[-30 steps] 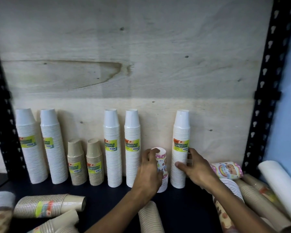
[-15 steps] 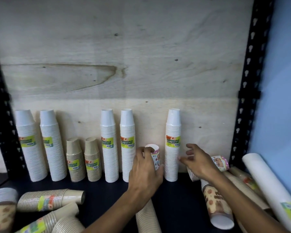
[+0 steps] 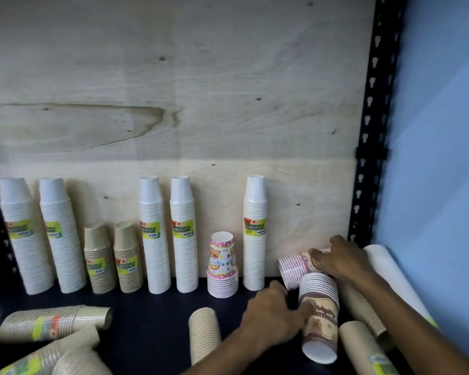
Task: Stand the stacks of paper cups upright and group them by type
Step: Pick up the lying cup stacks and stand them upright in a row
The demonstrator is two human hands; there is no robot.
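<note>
The right hand (image 3: 341,259) lies over a toppled pink printed stack (image 3: 295,266) at the back of the shelf (image 3: 152,315), fingers curled over its upper end; whether they fully enclose it cannot be told. The left hand (image 3: 271,315) rests against a toppled brown printed stack (image 3: 320,318), thumb touching its side; its other fingers are hidden, so whether the grip is closed cannot be told.

Hazards, as judged:
- The two printed stacks touch each other. Lifting one may roll or drag the other.
- The tall white stack (image 3: 255,234) stands just beside the pink printed stack. A swing while righting may knock it over, and its neighbours with it.
- Nested cups may slide apart if a stack is lifted by one end.
- Kraft stacks (image 3: 203,336) lie loose near both forearms and may roll if nudged.

Containers: none hold contents. Each stack is cups nested in cups. Standing along the back are four more white stacks (image 3: 155,234), two short kraft stacks (image 3: 127,258) and one upright pink printed stack (image 3: 222,266). More kraft stacks (image 3: 54,320) lie at the left.
</note>
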